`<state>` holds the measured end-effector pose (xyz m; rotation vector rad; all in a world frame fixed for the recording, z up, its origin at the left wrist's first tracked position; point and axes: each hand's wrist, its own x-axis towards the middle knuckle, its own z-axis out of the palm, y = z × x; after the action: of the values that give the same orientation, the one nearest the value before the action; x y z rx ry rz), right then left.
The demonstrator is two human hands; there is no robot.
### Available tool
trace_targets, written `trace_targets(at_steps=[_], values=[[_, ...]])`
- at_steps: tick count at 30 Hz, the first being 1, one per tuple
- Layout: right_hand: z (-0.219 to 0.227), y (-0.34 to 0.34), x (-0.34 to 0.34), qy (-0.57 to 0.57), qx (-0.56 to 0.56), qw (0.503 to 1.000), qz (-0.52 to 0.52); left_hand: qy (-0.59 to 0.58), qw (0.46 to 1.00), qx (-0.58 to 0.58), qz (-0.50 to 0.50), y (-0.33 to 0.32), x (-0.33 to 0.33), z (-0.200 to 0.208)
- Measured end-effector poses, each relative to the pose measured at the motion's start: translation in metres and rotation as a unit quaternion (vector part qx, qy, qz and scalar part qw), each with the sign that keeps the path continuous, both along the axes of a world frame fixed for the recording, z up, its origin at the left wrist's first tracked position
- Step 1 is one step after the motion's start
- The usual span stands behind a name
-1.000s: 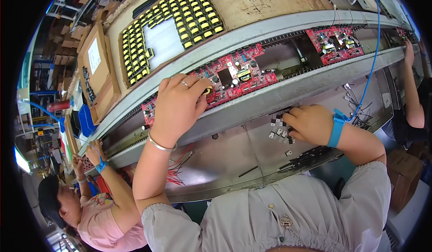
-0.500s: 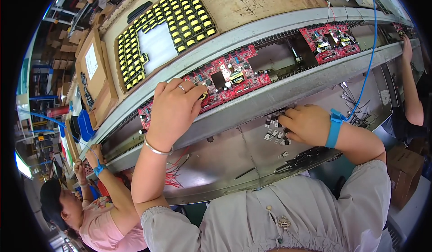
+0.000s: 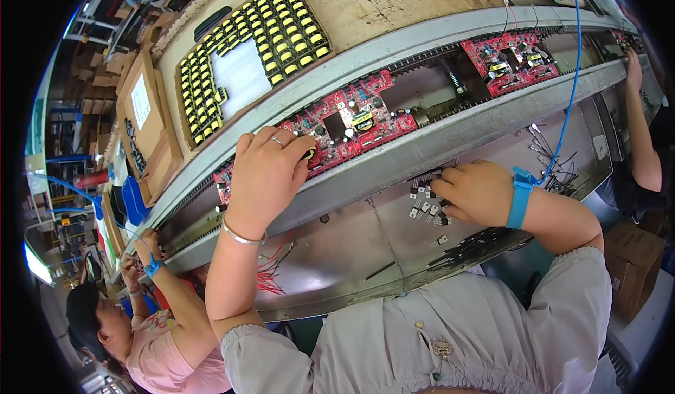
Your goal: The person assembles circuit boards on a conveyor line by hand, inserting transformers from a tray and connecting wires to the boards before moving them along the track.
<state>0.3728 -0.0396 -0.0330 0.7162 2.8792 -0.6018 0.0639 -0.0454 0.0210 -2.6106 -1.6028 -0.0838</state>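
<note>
My left hand [image 3: 266,172], with a ring and a bangle, is curled over the near left part of a red circuit board [image 3: 337,99] on the rail line. Its fingers close round a small yellow-and-black transformer [image 3: 310,153], mostly hidden by them. My right hand [image 3: 477,193], in a blue wrist strap [image 3: 521,198], rests with bent fingers at a pile of transistors [image 3: 424,208] with metal legs in the metal tray [image 3: 344,229]. Whatever lies under those fingertips is hidden.
Behind the rail [image 3: 422,53] lies a box of yellow-and-black transformers [image 3: 288,35]. A second red board [image 3: 510,63] sits further right. Red wires [image 3: 269,278] and black leads [image 3: 555,172] lie in the tray. A blue cord [image 3: 578,63] runs from my strap. Co-workers sit on both sides.
The whole view has shifted slightly. Both hands stay where they were, the left at the board and the right at the transistors, with no clear change of grip.
</note>
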Motion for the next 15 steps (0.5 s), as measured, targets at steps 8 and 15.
trace_targets(at_steps=[8,15], values=[[0.0007,0.002,-0.0008,0.002,-0.003,1.0,0.003,0.006,1.0,0.0,-0.002,0.0,0.0005,0.0021],[0.0015,0.0023,0.0003,0.0,-0.007,1.0,0.004,-0.004,1.0,-0.002,-0.004,-0.0009,0.002,0.0023]])
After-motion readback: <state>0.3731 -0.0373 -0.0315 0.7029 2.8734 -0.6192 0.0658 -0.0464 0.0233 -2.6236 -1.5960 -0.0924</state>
